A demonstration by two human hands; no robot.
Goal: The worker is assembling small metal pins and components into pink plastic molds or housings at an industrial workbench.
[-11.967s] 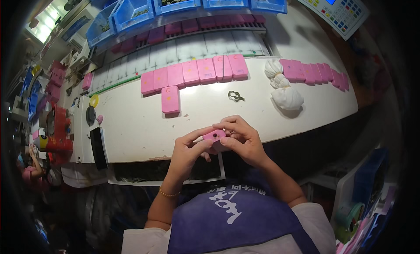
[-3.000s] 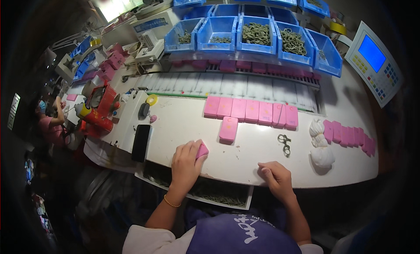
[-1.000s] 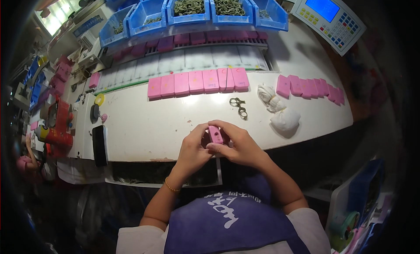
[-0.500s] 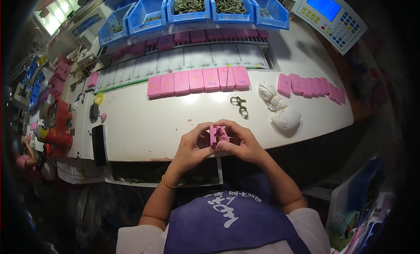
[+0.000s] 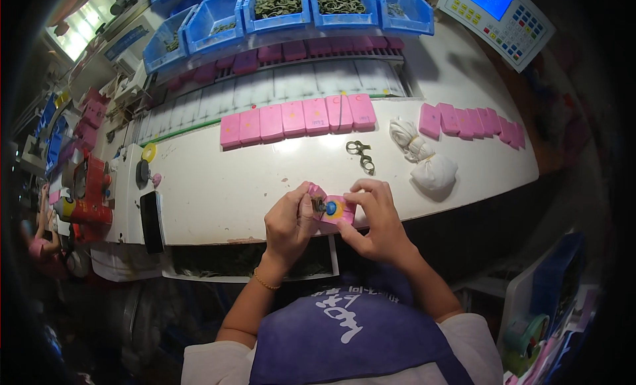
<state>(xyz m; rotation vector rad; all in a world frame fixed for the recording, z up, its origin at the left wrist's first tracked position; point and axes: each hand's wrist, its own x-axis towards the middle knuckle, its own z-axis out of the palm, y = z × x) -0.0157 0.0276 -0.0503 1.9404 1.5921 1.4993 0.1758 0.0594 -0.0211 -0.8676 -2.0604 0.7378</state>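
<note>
My left hand (image 5: 288, 220) pinches one side of a pink mould block (image 5: 348, 209) that lies opened in two parts near the table's front edge. A small greenish-brown piece shows between the parts by my left fingertips; its exact form is hard to make out. On the right part is a blue round spot ringed in yellow. My right hand (image 5: 376, 219) grips that part by its edges, thumb below and fingers above. Beyond my hands lies a dark green piece of linked rings (image 5: 362, 158), touched by neither hand.
A row of pink blocks (image 5: 293, 120) stands beyond, with more pink blocks (image 5: 466, 122) at the right beside a tied white cloth bag (image 5: 434, 171). Blue bins (image 5: 215, 31) hold green pieces. A phone (image 5: 152, 219) lies at the left edge; a keypad device (image 5: 501, 24) stands far right.
The pink mould has been spread apart, showing the blue and yellow spot and the greenish piece. My right hand's fingers have opened wider around its part.
</note>
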